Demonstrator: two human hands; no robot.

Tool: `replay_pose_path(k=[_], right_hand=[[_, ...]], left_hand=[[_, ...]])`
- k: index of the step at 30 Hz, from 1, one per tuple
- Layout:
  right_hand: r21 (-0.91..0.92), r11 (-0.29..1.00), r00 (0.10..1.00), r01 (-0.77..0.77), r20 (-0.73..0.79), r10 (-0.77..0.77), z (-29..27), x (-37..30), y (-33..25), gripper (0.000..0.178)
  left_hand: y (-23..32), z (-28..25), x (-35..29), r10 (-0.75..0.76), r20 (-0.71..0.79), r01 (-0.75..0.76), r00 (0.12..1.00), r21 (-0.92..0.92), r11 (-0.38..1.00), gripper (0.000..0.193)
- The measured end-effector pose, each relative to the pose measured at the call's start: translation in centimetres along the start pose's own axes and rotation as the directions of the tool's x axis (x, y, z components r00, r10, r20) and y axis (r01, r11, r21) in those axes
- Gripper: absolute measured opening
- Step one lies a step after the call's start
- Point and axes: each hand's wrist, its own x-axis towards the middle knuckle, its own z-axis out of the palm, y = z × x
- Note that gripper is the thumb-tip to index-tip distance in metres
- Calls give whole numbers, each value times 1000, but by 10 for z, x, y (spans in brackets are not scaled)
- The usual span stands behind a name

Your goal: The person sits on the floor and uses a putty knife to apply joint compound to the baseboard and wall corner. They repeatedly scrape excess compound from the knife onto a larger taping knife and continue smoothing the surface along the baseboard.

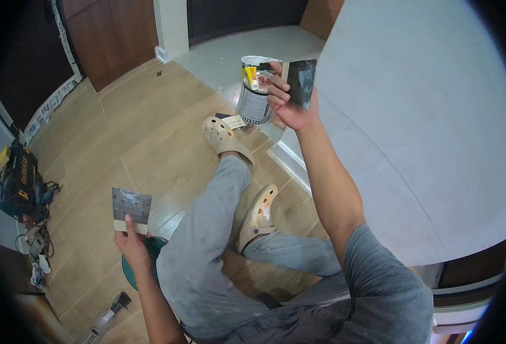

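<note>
Holding a dark grey, flat, nearly square blade (pixel 131 205) with a cream strip along its near edge, your left fingers (pixel 130 226) were closed on that strip, and the pale-smudged face lay upward. Your right fingers (pixel 280 93) were narrowed around a second blade, a dark, glossy, four-sided one (pixel 302 83) with a cream strip on its left side; you had it raised and tilted, with whitish smears on its face.

Just left of your right fingers and lower down stood a grey-and-white cylindrical can (pixel 256 104), with a yellow-and-white tube (pixel 252 78) at its top; whether your fingers touched the can, you could not tell. Well to the right of them spread a broad, smooth white surface (pixel 413 132).

Nearer to you than your left fingers was a round green plastic bucket (pixel 128 274), partly covered by your forearm. A grey tool with a dark head (pixel 106 321) lay farther back on the wood-patterned floor (pixel 86 229). Far left of those fingers sat a black-and-yellow tool case (pixel 20 178). Your beige perforated clogs (pixel 257 215) were between both sets of fingers.
</note>
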Motion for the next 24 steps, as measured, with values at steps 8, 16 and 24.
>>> replay_pose_path(k=[8, 16, 24], right_hand=[[-638, 576, 489, -510, -767, -416, -109, -59, 52, 34], [-733, 297, 627, -612, -679, -383, -14, -238, -45, 40], [-787, 600, 340, -144, -609, -717, 118, -591, -135, 37]], left_hand=[[-33, 6, 15, 177, 178, -233, 968, 373, 898, 37], [-28, 11, 83, 334, 211, -381, 919, 697, 607, 45], [64, 15, 51, 577, 477, -703, 662, 662, 260, 24]])
